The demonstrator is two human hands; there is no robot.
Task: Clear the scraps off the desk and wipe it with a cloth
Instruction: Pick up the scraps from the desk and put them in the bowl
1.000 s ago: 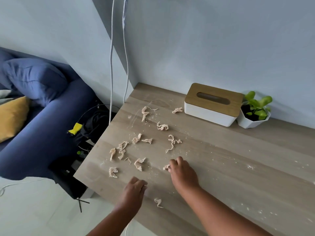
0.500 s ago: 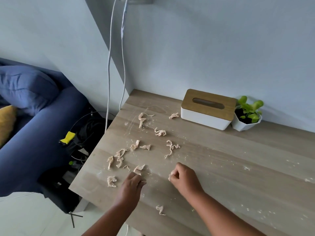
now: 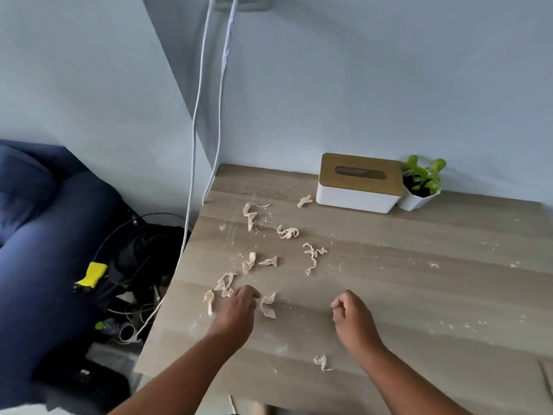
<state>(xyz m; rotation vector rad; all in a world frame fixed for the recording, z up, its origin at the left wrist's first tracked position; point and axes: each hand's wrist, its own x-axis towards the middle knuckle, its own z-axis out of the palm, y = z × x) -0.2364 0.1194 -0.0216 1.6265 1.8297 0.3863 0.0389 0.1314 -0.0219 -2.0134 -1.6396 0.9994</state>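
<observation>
While right hand (image 3: 353, 317) fingers curl on a scrap, left hand (image 3: 239, 310) fingers reach beside a near-upright scrap (image 3: 267, 305).

There is one view only, from a camera on the person's head, looking forward and steeply down over the wooden desk (image 3: 389, 295). It sits close above the near edge, forearms entering from six o'clock. The back wall (image 3: 359, 85) fills twelve o'clock, a blue sofa (image 3: 45, 235) lies toward nine, and the wide lens bends the edges.
</observation>
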